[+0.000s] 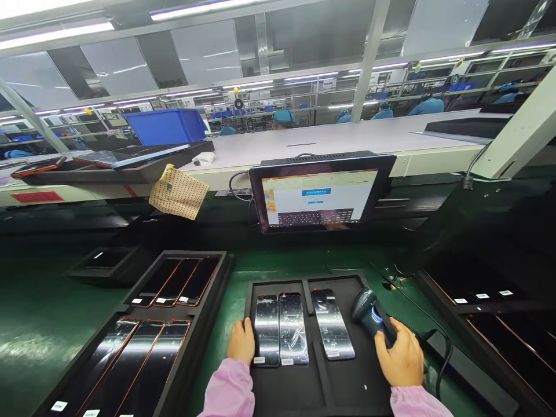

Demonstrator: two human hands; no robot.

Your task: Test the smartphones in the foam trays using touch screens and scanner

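Your right hand (399,354) grips the scanner (370,311) at lower right, its head over the right compartment of the tray (289,391). Your left hand (241,341) curls at the tray's left edge, lower centre; whether it grips cannot be told. Two phones (266,330) lie side by side in the left compartment, a third phone (332,324) in the right. The monitor (319,197) stands mid-frame, beyond.
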